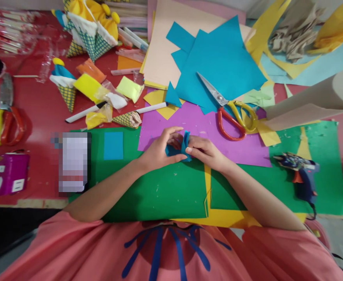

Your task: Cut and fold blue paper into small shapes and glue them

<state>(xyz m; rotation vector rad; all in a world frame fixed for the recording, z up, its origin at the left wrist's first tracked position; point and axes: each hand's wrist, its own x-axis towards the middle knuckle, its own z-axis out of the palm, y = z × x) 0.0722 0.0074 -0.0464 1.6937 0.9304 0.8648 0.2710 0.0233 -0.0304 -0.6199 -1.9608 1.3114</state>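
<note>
Between my hands is a small piece of blue craft paper [187, 145], bent into a curved, folded shape. My left hand [162, 150] curls around its left side, thumb below and fingers above. Pinching the right edge is my right hand [204, 152], thumb against the blue surface. Both hands are over the green sheet [160, 191], near the edge of a purple sheet [232, 150]. A flat blue rectangle [113, 145] lies to the left of my left hand.
Scissors [221, 102] rest on blue sheets [218, 66] beyond my hands. A glue gun [303, 171] lies right, below a paper roll [306, 99]. Left are a blurred-out phone [73, 162], more scissors [6, 113] and a purple box [6, 173]. Cone-shaped crafts [92, 35] stand at the back.
</note>
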